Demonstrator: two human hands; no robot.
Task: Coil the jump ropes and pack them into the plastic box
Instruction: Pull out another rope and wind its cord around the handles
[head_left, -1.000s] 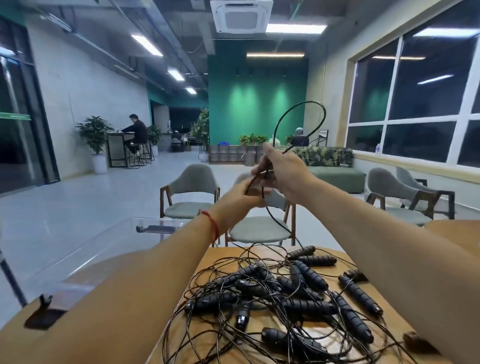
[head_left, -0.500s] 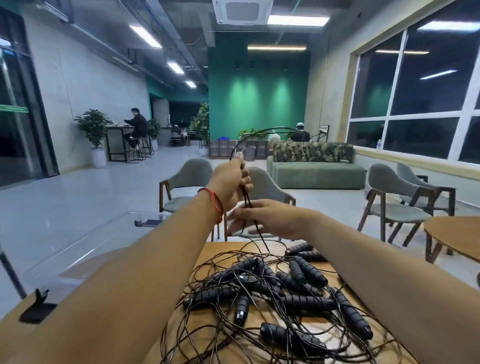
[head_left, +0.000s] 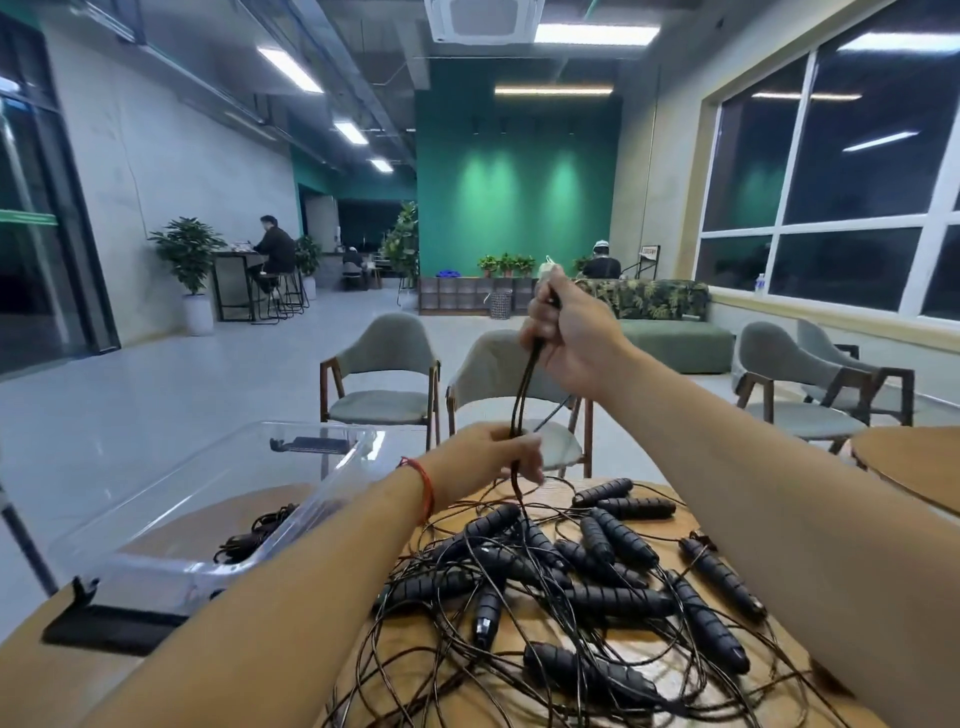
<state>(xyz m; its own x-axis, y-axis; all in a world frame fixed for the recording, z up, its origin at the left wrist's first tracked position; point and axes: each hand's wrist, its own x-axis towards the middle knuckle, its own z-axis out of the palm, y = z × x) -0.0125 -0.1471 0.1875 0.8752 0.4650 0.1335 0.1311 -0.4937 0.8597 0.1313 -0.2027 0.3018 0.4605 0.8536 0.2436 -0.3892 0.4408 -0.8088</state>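
currently right hand (head_left: 571, 335) fisted round rope (head_left: 524, 387) top; left hand (head_left: 485, 460) grips it below, at 7 o'clock. tangled pile (head_left: 597, 571) on counter (head_left: 670, 535); box (head_left: 171, 499) at 9 o'clock.

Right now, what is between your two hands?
A few strands of black jump rope cord run from the raised right hand down to the left hand. The head view shows it.
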